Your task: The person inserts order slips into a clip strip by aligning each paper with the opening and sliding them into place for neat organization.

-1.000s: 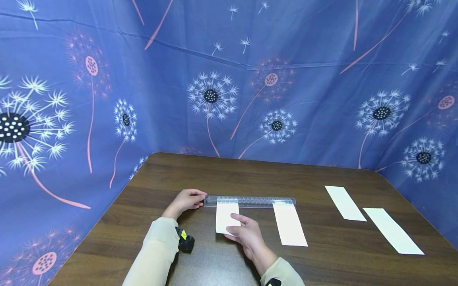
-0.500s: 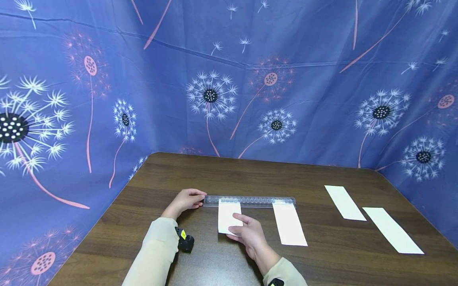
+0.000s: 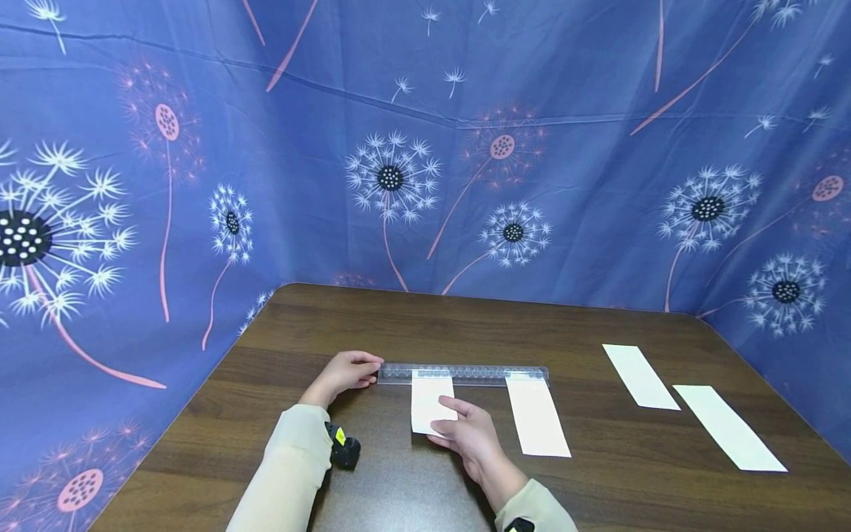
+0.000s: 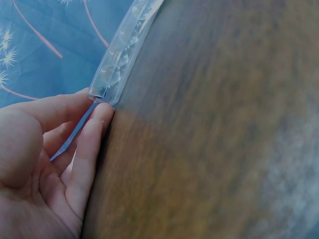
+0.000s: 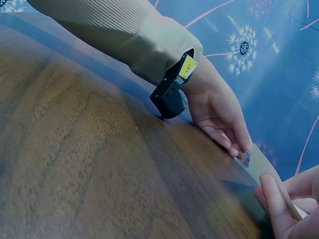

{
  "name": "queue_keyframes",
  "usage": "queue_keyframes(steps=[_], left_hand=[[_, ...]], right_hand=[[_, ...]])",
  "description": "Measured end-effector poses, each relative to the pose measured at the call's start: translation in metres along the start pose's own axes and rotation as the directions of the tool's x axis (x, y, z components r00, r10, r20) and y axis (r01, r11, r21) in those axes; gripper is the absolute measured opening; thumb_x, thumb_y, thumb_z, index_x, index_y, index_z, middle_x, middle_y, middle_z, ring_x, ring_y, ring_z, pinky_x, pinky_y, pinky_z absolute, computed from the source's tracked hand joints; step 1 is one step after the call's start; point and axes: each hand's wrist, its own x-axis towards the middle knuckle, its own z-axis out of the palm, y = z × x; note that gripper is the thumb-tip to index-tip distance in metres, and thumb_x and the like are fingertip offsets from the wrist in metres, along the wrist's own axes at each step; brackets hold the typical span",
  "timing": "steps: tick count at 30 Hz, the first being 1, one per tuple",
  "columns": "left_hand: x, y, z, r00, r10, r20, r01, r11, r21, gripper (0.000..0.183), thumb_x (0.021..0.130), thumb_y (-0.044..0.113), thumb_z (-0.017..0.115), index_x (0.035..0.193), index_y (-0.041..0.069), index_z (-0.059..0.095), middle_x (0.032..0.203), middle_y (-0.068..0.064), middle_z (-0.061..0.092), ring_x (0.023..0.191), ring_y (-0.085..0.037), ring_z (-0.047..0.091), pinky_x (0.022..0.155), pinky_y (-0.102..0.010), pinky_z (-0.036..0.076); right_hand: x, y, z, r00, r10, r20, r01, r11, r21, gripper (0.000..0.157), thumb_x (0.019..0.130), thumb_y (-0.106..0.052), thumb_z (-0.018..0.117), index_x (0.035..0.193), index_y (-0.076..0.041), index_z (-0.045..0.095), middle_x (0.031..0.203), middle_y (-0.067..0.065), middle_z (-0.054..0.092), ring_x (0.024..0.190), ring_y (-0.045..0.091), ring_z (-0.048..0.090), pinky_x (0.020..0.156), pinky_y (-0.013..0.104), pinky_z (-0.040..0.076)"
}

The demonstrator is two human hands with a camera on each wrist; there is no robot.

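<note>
A clear plastic ticket rail [image 3: 475, 375], with a row of round clear pieces inside, lies crosswise on the table. My left hand [image 3: 344, 375] pinches the rail's left end between thumb and fingers; the left wrist view shows the fingertips right at the end of the rail [image 4: 115, 59]. A white paper slip [image 3: 428, 403] has its top edge at the rail's front. My right hand [image 3: 468, 436] pinches the slip's lower right part, thumb on top. In the right wrist view the slip [image 5: 264, 167] tilts up from the table. A second white slip [image 3: 537, 417] hangs from the rail's right end.
Two more white slips, a farther one [image 3: 641, 377] and a nearer one [image 3: 729, 428], lie on the right of the brown wooden table [image 3: 532, 332]. A blue dandelion-print cloth [image 3: 425, 96] stands behind and beside the table.
My right hand has slid the pinched slip a little to the right along the rail, closer to the second slip. The left hand and the rail have stayed in place.
</note>
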Motion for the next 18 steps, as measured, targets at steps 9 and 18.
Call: queue_keyframes(steps=[9,18], left_hand=[[-0.0015,0.0005,-0.0002,1.0,0.003,-0.001,-0.003,1.0,0.001,0.022,0.091,0.008,0.059,0.108,-0.005,0.065,0.092,-0.009,0.065,0.071,-0.013,0.061,0.069,-0.027,0.053],[-0.0015,0.0014,0.0001,1.0,-0.006,-0.008,0.006,1.0,0.002,0.021,0.091,0.008,0.06,0.107,-0.003,0.066,0.091,-0.007,0.065,0.071,-0.012,0.061,0.069,-0.027,0.053]], right_hand=[[-0.001,-0.0026,-0.0043,1.0,0.009,-0.004,-0.009,1.0,-0.011,0.053,0.079,0.016,0.057,0.129,0.017,0.04,0.137,0.04,0.025,0.072,0.015,0.062,0.075,0.037,0.054],[-0.0025,-0.0044,-0.0082,1.0,0.011,-0.003,-0.011,1.0,-0.004,0.054,0.078,0.016,0.057,0.129,0.018,0.039,0.133,0.038,0.031,0.071,0.015,0.062,0.074,0.037,0.054]])
